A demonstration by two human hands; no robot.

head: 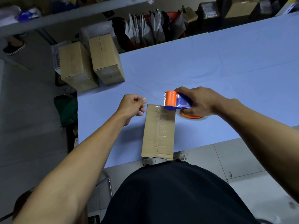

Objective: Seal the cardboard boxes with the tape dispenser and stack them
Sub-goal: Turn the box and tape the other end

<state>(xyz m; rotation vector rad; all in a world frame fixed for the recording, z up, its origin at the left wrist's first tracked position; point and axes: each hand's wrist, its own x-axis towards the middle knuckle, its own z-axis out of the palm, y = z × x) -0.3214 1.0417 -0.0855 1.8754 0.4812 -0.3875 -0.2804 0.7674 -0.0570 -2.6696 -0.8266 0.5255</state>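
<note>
The right hand [199,101] grips the blue and orange plastic tape dispenser [177,101], fingers wrapped over its blue body. The dispenser's orange roller end points away from the palm toward the left hand and sits at the far corner of the flat brown cardboard box [159,132]. The clear tape roll [191,116] with its orange hub hangs below the right hand's fingers, just above the pale blue worktop [226,70].

The left hand [133,105] is loosely closed, thumb and forefinger pressed together; whether they pinch a tape end cannot be told. It hovers just beside the box's far left corner, apart from the cardboard.

The box lies on the worktop between the two hands and nearer the person than both, its long axis running toward the body and its near end at the worktop edge. A strip of clear tape [161,125] runs along its centre seam.

Two upright brown cardboard boxes [90,62] stand side by side well beyond the left hand, at the far left corner of the worktop. Beyond both hands, past the worktop's far edge, grey and white plastic mailer bags [144,28] stand in a row.
</note>
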